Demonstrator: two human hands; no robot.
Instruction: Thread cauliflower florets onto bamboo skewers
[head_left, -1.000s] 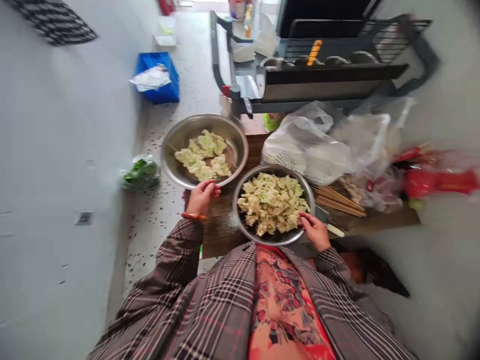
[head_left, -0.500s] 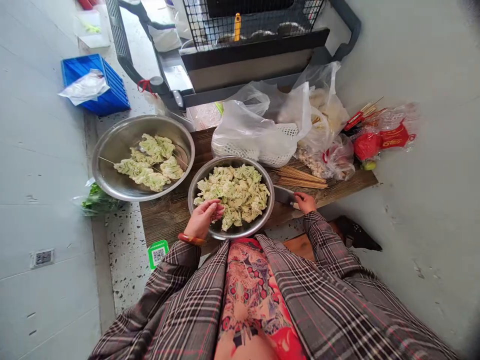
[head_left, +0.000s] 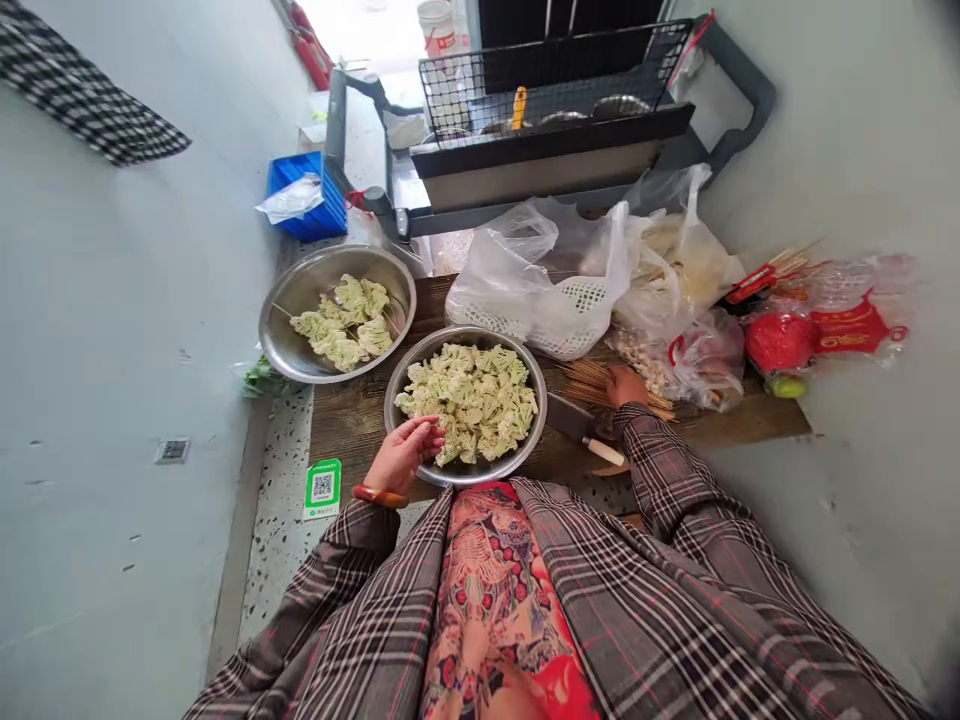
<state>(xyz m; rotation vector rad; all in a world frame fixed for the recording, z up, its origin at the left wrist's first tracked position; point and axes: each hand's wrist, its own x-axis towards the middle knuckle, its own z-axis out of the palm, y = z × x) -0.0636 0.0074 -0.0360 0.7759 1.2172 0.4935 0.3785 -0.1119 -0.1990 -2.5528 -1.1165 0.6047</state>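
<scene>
So, one loosely closed left hand (head_left: 407,453) hovers over one steel bowl (head_left: 491,473) heaped with cauliflower (head_left: 480,400), one cleaver (head_left: 583,432) just right of it. One right hand (head_left: 626,387) rests on one skewer bundle (head_left: 583,381), can't tell if gripping. Further back: a second bowl (head_left: 291,303), one blue crate (head_left: 328,208).

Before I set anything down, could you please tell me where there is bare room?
Bare wood shows at left, between the left bowl, left hand and green card. A narrower strip lies along the front edge, right of the right sleeve, in front of the plastic bags. It is crowded around the cleaver, skewers and right hand.
</scene>
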